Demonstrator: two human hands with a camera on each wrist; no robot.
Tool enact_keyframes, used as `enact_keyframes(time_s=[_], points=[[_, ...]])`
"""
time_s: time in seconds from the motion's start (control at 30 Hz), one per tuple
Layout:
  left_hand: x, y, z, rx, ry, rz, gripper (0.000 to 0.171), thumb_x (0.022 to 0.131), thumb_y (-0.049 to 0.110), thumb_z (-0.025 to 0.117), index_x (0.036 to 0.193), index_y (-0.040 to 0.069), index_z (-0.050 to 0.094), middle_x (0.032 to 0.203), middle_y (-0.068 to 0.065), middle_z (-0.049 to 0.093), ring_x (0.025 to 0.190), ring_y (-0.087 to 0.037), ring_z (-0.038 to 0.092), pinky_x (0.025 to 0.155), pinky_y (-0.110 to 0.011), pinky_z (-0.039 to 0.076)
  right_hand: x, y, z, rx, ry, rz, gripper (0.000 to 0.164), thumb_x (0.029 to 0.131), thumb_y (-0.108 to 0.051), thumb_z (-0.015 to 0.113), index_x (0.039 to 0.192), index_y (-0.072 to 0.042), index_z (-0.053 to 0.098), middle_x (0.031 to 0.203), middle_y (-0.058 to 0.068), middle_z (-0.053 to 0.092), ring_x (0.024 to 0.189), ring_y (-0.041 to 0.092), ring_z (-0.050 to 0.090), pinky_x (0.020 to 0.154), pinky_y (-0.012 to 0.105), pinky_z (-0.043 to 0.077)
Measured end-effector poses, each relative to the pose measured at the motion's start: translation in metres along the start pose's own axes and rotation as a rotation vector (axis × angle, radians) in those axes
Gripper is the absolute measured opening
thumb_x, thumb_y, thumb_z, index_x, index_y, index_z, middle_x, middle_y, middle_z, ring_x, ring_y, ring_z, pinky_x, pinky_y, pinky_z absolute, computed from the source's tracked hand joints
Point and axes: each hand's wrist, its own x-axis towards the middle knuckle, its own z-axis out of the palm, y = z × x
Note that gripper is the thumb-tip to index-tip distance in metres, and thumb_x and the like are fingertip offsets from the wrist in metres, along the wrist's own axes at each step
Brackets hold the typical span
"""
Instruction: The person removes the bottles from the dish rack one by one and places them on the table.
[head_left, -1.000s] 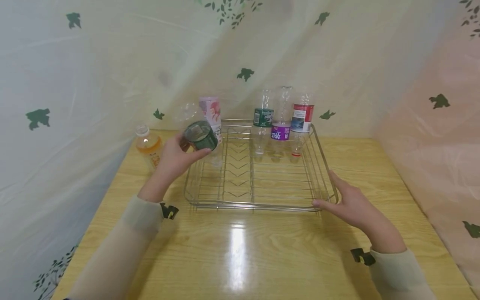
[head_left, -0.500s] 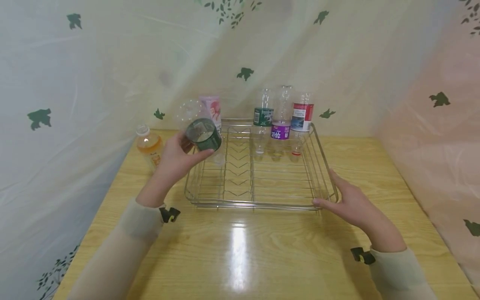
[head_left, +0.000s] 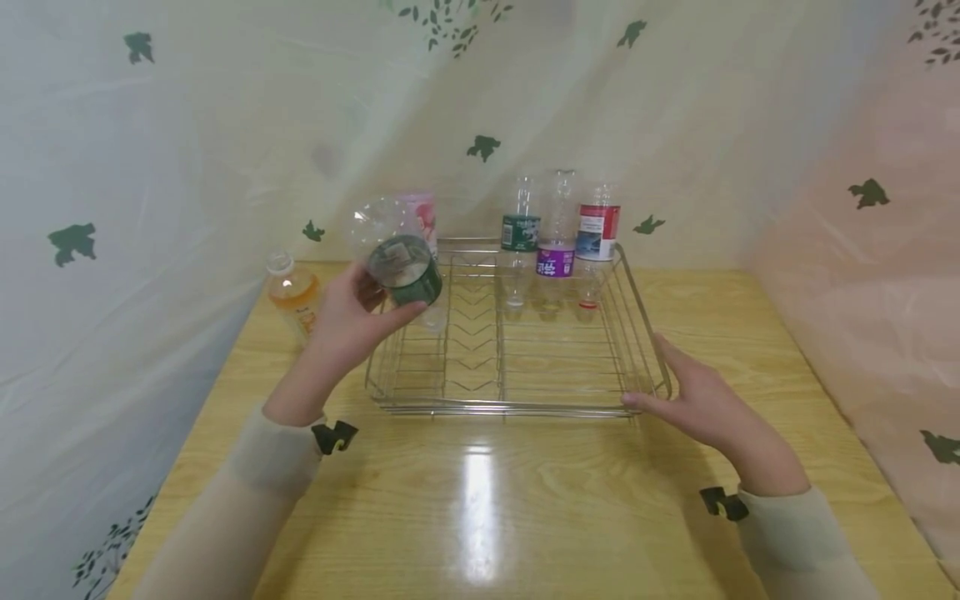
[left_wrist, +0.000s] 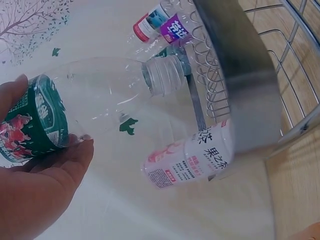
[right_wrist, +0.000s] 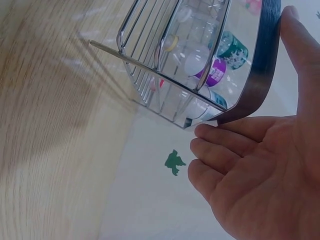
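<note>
My left hand (head_left: 348, 317) grips a clear plastic bottle (left_wrist: 107, 87) round its green label, with the thumb on the near side and the fingers mostly hidden behind. The bottle is held tilted above the left end of a wire rack (head_left: 480, 408); its uncapped, threaded neck shows in the left wrist view. Behind it a pink-labelled bottle (left_wrist: 187, 155) stands neck down in the rack, partly covered. At the rack's front right corner, my right hand (head_left: 701, 400) rests its thumb on the front rail and its extended fingers along the side rim.
Three bottles stand neck down at the rack's back right: one green-labelled (head_left: 521, 233), one purple-labelled (head_left: 555, 262), one red-labelled (head_left: 597, 232). A capped bottle of orange drink (head_left: 294, 292) stands on the wooden table (head_left: 570, 500), left of the rack. A patterned cloth (head_left: 562, 92) hangs behind.
The left hand has shifted the green-labelled bottle slightly and tilted it, so more of its clear part shows. The right hand keeps its place on the rack. The whole view has shifted slightly.
</note>
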Motion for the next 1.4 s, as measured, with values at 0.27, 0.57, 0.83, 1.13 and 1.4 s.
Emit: enact_keyframes(time_s=[0.27,0.57,0.83,1.13,1.4], points=[[-0.004,0.008,0.003,0.040,-0.025,0.057,0.070,0.082,0.010,0.087,0.143,0.005,0.053,0.137,-0.008,0.060,0.128,-0.023,0.055,0.108,-0.036,0.044,-0.001,0.000,-0.001,-0.001,0.027,0.000,0.115,0.089,-0.062,0.071,0.162,0.000,0.007,0.160,0.034,0.019,0.140,0.058,0.025,0.109,0.072,0.027],[-0.008,0.018,0.012,0.136,-0.044,0.147,0.070,0.081,0.011,0.088,0.142,0.010,0.055,0.135,0.000,0.060,0.126,-0.018,0.055,0.107,-0.034,0.045,-0.005,-0.006,-0.006,-0.001,0.082,-0.009,0.112,0.090,-0.060,0.070,0.163,-0.003,0.006,0.160,0.033,0.019,0.140,0.058,0.025,0.108,0.073,0.027],[-0.010,0.024,0.020,0.229,-0.055,0.276,0.072,0.078,0.010,0.090,0.142,0.009,0.056,0.136,0.000,0.062,0.124,-0.018,0.057,0.108,-0.038,0.044,-0.008,-0.012,-0.010,0.006,0.141,-0.041,0.110,0.090,-0.058,0.072,0.163,-0.004,0.011,0.161,0.030,0.021,0.141,0.056,0.025,0.108,0.073,0.026],[-0.013,0.032,0.030,0.361,-0.067,0.367,0.077,0.075,0.008,0.091,0.142,0.003,0.054,0.133,-0.009,0.063,0.123,-0.023,0.058,0.105,-0.039,0.047,-0.011,-0.024,-0.014,0.018,0.212,-0.083,0.106,0.088,-0.053,0.076,0.163,-0.009,0.016,0.162,0.026,0.024,0.142,0.053,0.026,0.108,0.073,0.027],[-0.013,0.031,0.039,0.432,-0.084,0.434,0.075,0.073,0.004,0.092,0.138,0.001,0.055,0.130,-0.011,0.063,0.119,-0.024,0.058,0.103,-0.040,0.049,-0.014,-0.036,-0.018,-0.003,0.287,-0.143,0.103,0.086,-0.047,0.081,0.163,-0.014,0.022,0.160,0.024,0.030,0.141,0.051,0.031,0.107,0.072,0.030]])
